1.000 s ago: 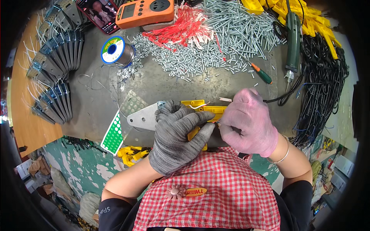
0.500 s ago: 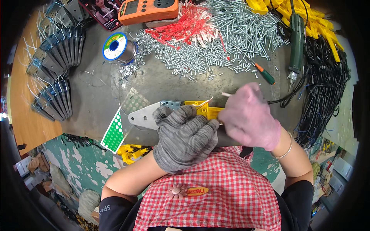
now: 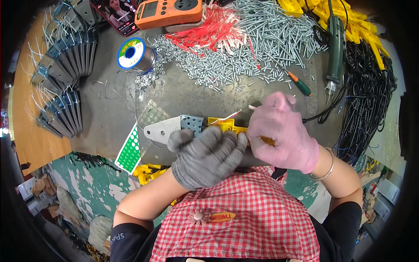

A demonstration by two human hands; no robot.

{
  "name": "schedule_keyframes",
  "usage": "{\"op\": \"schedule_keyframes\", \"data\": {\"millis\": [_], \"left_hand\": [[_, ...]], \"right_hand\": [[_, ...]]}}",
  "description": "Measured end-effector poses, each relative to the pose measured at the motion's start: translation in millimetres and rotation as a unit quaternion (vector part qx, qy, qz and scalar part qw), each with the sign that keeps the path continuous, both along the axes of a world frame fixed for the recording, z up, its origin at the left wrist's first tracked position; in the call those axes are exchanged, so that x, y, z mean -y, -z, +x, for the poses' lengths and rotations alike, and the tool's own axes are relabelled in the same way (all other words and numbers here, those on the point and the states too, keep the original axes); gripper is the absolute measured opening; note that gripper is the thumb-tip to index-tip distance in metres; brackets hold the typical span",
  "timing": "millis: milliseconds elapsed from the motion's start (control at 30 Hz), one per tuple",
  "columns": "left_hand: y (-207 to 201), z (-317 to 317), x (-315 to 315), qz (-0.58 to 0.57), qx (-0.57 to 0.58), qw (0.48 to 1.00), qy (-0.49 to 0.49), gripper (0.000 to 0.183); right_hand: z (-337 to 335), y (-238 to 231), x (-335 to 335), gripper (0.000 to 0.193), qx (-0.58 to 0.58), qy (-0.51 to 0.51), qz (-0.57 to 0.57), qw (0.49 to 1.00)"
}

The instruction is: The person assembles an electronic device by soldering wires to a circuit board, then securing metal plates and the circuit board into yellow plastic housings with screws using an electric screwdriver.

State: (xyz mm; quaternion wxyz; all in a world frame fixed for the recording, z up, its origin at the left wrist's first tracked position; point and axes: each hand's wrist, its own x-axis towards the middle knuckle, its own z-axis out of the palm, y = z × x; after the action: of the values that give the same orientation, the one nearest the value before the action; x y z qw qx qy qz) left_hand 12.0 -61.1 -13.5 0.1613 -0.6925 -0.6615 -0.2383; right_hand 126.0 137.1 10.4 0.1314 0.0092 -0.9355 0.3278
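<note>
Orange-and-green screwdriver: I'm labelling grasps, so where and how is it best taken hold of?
Probably by the thick handle, from the near right with the right hand: its butt points that way, outside the pile of screws, while the thin shaft slants off toward them.

Left hand (image 3: 206,158) bends, right hand (image 3: 283,136) seems curled.

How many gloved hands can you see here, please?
2. The left hand, in grey, is by the near side of the yellow part; the right hand, in pink, is at its right end. No others show.
</note>
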Motion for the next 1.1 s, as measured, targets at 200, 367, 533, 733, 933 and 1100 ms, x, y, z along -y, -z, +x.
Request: {"op": "schedule_keyframes", "data": {"millis": [200, 367, 533, 733, 933, 1100], "left_hand": [[-20, -21, -13, -0.154, 0.38, 0.911, -0.028, 0.018], [-10, -5, -14, -0.026, 0.172, 0.982, -0.077, 0.028], [-9, -14, -14, -0.08, 0.278, 0.956, -0.047, 0.024], [-19, -13, 8, -0.063, 0.069, 0.994, -0.05, 0.037], [-31, -73, 30, -0.215, 0.194, 0.954, -0.075, 0.071], [-31, -80, 37, -0.243, 0.196, 0.949, -0.05, 0.073]], "right_hand": [[16, -6, -7, 0.017, -0.162, -0.096, 0.36, 0.914], [-4, -15, 1, 0.018, 0.101, -0.004, -0.03, 0.994], [11, -18, -4, 0.02, -0.041, -0.094, 0.271, 0.957], [-2, -24, -1, 0.023, -0.046, -0.013, 0.112, 0.993], [-59, -21, -54, 0.02, -0.074, 0.038, 0.054, 0.995], [-159, -62, -61, 0.079, 0.182, 0.268, -0.056, 0.945]]}}
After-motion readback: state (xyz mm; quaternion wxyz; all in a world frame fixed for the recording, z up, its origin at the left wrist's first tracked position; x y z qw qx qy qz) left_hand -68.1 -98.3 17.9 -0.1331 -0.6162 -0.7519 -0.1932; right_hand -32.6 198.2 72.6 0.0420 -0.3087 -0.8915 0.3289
